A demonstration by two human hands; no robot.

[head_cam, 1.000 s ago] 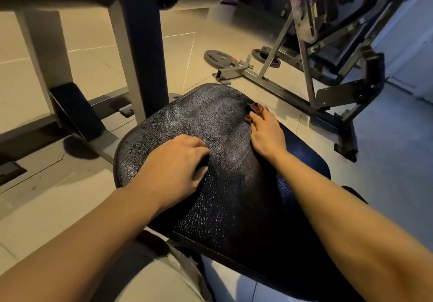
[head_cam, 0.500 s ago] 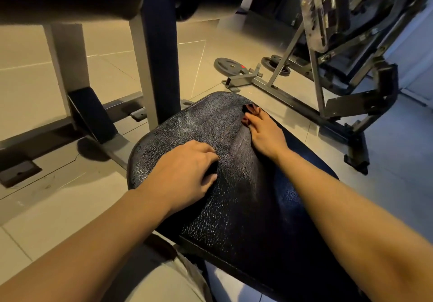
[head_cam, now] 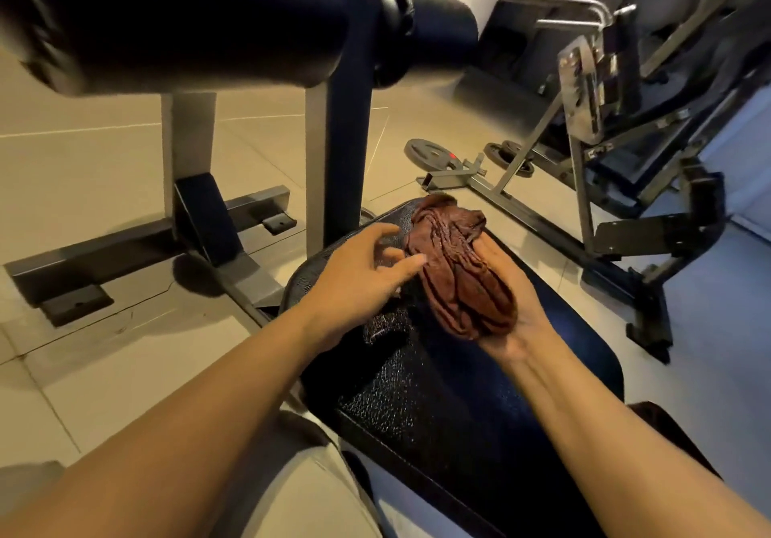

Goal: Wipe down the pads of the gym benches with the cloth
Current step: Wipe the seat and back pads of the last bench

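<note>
At frame centre we see the right hand point(head_cam: 507, 308), palm up, cradling the bunched brown cloth point(head_cam: 457, 270) above the black seat pad point(head_cam: 438, 391). The left hand point(head_cam: 363, 270) reaches in, fingers spread, thumb touching the cloth.

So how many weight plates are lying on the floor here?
2 clearly: one grey weight plate flat beside the frame's foot, one darker plate just right of it behind the strut. More may be hidden behind the machine.

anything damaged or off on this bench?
Yes: the seat pad vinyl is cracked all over, a crazed pattern of fine splits that catch the light. Otherwise normal: the cloth lies bunched in the upturned right hand, left hand beside it.
</note>
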